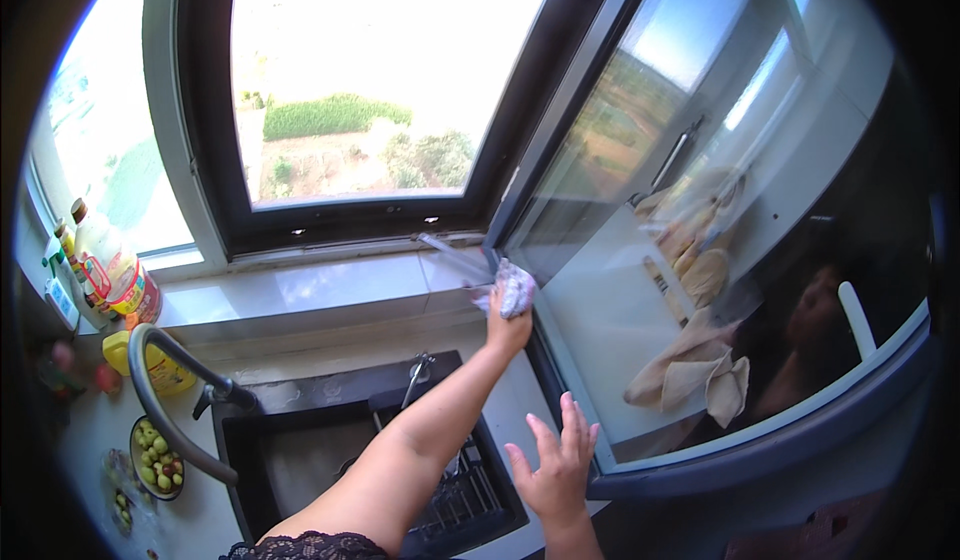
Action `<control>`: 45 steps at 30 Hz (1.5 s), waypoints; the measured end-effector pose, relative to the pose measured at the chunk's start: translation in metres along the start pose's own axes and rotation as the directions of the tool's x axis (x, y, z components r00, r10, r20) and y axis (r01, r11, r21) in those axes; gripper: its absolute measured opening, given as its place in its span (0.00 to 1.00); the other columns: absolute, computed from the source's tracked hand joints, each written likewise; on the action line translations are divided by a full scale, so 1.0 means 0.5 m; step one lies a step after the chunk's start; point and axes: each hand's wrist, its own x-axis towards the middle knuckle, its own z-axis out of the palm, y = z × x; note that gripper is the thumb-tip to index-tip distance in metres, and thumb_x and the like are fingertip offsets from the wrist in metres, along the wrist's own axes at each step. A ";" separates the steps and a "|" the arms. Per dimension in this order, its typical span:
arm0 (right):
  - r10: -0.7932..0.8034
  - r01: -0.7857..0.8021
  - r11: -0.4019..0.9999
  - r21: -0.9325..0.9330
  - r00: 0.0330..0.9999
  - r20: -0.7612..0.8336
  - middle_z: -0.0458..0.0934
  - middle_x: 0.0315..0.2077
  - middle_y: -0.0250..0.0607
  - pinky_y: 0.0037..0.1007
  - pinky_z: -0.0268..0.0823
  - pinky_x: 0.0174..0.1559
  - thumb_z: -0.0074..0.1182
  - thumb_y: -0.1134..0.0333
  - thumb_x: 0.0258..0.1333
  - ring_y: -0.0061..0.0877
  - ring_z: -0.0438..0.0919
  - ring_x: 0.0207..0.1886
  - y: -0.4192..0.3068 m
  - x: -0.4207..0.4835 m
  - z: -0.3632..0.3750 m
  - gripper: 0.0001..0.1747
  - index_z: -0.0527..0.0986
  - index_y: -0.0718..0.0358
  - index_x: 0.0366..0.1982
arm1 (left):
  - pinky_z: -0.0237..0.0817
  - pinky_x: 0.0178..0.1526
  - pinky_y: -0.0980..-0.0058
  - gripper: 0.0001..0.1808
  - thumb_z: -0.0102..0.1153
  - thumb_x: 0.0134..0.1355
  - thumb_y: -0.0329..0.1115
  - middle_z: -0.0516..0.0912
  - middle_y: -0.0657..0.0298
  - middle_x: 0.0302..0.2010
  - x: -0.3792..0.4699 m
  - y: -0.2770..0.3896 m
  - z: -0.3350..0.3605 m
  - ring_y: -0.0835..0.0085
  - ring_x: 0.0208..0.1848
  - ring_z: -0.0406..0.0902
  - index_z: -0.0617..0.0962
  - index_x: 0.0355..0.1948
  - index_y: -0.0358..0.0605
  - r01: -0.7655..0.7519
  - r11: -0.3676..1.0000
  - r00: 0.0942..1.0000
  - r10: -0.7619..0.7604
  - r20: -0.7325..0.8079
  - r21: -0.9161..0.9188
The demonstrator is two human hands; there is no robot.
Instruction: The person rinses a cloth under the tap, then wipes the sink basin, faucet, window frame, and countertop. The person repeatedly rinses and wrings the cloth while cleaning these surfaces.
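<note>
My left hand [510, 323] is stretched out over the sink area, closed around a crumpled, light patterned cloth [515, 290]. The cloth is at the lower hinge-side corner of an inward-opened window sash [570, 402], near a metal stay arm [454, 256] by the sill. Lower and to the right, my right hand [556, 462] is raised with spread fingers, holding nothing. Its fingertips appear close to the sash's bottom frame; whether they touch it cannot be told. The glass [600, 335] reflects a room, hanging cloths and a person.
Below my left arm lies a dark sink [300, 459] with a rack [465, 500] and a curved grey faucet [161, 410]. Bottles [112, 267] crowd the tiled sill [300, 290] at left. A yellow jug [169, 368] and a bowl of green fruit [156, 459] stand on the counter.
</note>
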 end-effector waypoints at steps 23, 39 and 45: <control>0.008 -0.005 1.000 0.011 0.962 -0.274 0.69 0.58 0.54 0.50 0.53 0.63 0.62 0.61 0.51 0.45 0.70 0.59 0.053 -0.157 -0.170 0.18 0.78 0.61 0.43 | 0.48 0.65 0.53 0.20 0.46 0.66 0.34 0.67 0.40 0.59 -0.491 0.383 0.041 0.43 0.63 0.60 0.69 0.57 0.35 -0.021 0.976 0.994 0.042 0.097 -0.217; 0.154 -0.033 0.962 0.271 0.885 -0.440 0.68 0.58 0.57 0.42 0.63 0.59 0.65 0.65 0.48 0.49 0.69 0.57 0.117 -0.301 -0.215 0.27 0.74 0.64 0.51 | 0.68 0.48 0.70 0.11 0.52 0.65 0.30 0.79 0.53 0.44 -0.499 0.509 -0.106 0.66 0.45 0.77 0.78 0.47 0.37 0.255 0.949 0.759 -0.078 0.646 -0.185; 0.038 0.165 0.861 0.482 0.923 -0.384 0.48 0.67 0.61 0.55 0.45 0.66 0.68 0.63 0.43 0.59 0.50 0.68 0.091 -0.285 -0.268 0.45 0.63 0.49 0.65 | 0.50 0.68 0.60 0.55 0.22 0.58 0.78 0.62 0.52 0.67 -0.464 0.745 -0.228 0.60 0.69 0.58 0.52 0.71 0.40 0.839 0.455 0.321 0.024 0.947 -0.296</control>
